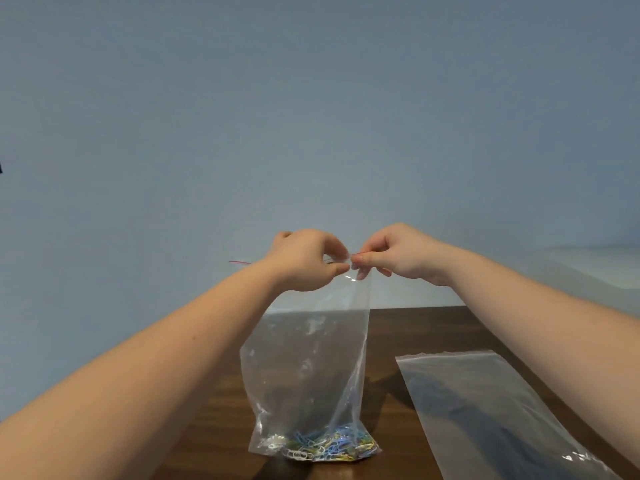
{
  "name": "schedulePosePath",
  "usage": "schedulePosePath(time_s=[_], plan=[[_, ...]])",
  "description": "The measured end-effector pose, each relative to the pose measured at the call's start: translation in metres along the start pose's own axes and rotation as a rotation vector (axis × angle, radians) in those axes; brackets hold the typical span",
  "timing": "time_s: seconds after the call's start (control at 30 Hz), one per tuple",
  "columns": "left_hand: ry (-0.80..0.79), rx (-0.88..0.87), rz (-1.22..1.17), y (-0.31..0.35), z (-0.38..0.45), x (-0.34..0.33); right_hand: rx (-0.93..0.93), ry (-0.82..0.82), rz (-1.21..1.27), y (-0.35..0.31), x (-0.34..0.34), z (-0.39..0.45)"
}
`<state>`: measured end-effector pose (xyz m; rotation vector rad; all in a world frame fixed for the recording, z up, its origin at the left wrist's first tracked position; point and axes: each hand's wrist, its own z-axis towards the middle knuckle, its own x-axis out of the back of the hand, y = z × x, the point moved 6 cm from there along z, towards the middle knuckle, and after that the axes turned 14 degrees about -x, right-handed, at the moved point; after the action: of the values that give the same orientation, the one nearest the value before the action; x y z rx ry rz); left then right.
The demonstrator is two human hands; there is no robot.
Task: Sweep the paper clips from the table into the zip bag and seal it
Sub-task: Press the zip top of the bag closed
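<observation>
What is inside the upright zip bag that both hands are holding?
Coloured paper clips lie heaped at the bottom of the zip bag; above them it looks empty. The left hand and right hand cover the top strip.

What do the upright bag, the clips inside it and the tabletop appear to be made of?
Upright bag: thin clear plastic film, glossy; it creases and shows the table through it. Paper clips: probably coated wire, given their blue, yellow, green and white colours; too small to confirm. Table: dark brown with a wood-grain look; solid wood or laminate cannot be told.
</observation>
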<state>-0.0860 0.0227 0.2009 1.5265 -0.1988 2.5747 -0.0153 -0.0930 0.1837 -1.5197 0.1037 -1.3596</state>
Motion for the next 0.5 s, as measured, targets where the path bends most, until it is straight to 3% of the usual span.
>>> schedulePosePath(time_s=[0.3,0.5], plan=[[0.009,-0.024,-0.241,0.000,0.014,-0.001,0.060,-0.005,0.034,0.005,0.004,0.000],[0.047,0.010,-0.203,-0.004,0.012,0.001,0.059,0.066,0.067,0.008,0.006,0.003]])
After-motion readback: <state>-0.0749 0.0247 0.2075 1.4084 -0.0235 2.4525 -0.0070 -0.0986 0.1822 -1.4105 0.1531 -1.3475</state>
